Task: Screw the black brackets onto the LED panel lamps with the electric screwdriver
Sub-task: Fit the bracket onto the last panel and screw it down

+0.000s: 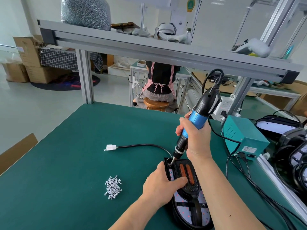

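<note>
Green matting covers the bench (66,163) in the head view. The LED panel lamp (191,206) lies near the front edge, a black bracket (187,178) on top. The left hand (160,183) presses down on the bracket, fingers curled over its edge. The right hand (194,138) is wrapped around the blue electric screwdriver (196,120), its bit at the bracket's far corner. The lamp looks light and stiff, probably prone to sliding, so holding it by the rim seems wise. Loose screws (113,187) lie to the left with open room; cables and a teal power box (245,135) crowd the right.
</note>
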### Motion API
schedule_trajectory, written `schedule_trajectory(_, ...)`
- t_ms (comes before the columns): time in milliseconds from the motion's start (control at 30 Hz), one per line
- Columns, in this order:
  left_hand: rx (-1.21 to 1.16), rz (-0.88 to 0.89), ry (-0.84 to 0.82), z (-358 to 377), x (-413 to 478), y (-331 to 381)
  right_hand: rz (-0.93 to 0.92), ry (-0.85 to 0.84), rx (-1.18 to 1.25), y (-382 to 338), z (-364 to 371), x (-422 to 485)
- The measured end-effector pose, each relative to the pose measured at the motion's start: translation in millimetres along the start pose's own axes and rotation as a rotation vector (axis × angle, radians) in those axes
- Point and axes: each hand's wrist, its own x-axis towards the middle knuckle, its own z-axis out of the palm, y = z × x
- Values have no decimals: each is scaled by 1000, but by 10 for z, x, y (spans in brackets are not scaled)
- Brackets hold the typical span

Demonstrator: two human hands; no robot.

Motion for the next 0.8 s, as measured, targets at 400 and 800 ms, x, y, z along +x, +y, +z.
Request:
schedule_trajectory(400,-6,-6,-44,-31,-27,48,-125,139,277,-743,-230,2)
schedule_trajectory(800,-106,-12,-80,-92,-70,88,390,530,921,66,-1273,-828)
